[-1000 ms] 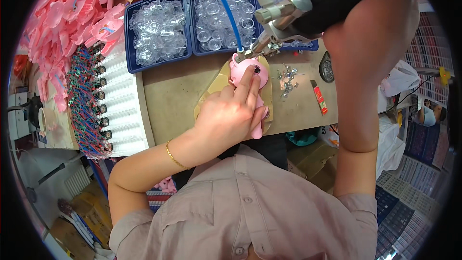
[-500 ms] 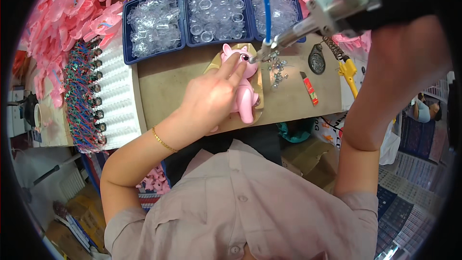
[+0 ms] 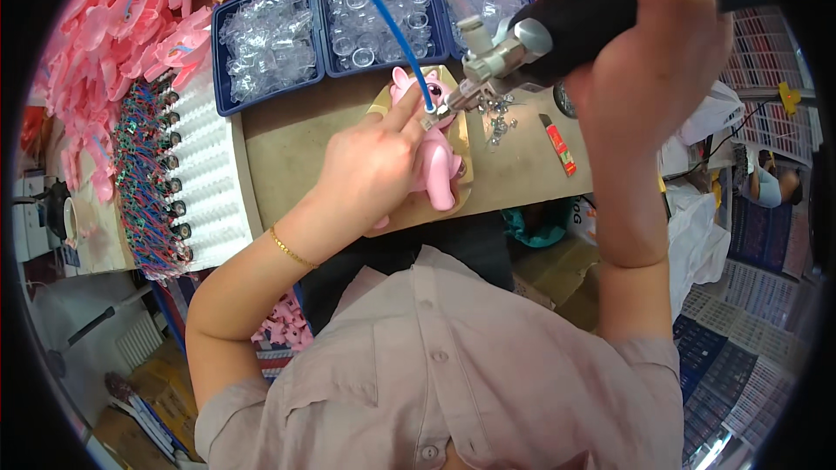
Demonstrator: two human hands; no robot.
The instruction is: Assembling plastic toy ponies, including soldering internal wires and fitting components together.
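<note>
A pink toy animal (image 3: pixel 435 170) with large dark eyes lies on a gold-coloured plate (image 3: pixel 465 165) on the bench. My left hand (image 3: pixel 370 165) is pressed over it, fingers reaching to its head and holding it down. In my right hand (image 3: pixel 653 57) is a black-bodied power screwdriver (image 3: pixel 585 28), gripped by its body. Its metal nose (image 3: pixel 488 74) slants down to the toy's head, close to my left fingertips. A blue tube (image 3: pixel 383 13) runs down to that tip. Whether the tip touches the toy, I cannot tell. Small screws (image 3: pixel 499 122) lie scattered right of the plate.
Blue bins of clear plastic parts (image 3: pixel 320 35) line the back. Pink shells (image 3: pixel 96 78) are heaped at the left, beside bundled wires (image 3: pixel 144 178) and a white ribbed tray (image 3: pixel 209 183). A red utility knife (image 3: pixel 560 148) lies on the bench's right.
My right hand has swung left with the screwdriver, and the tool's body now tilts lower over the bench. The blue tube slants where it hung nearly straight. My left hand stays on the toy.
</note>
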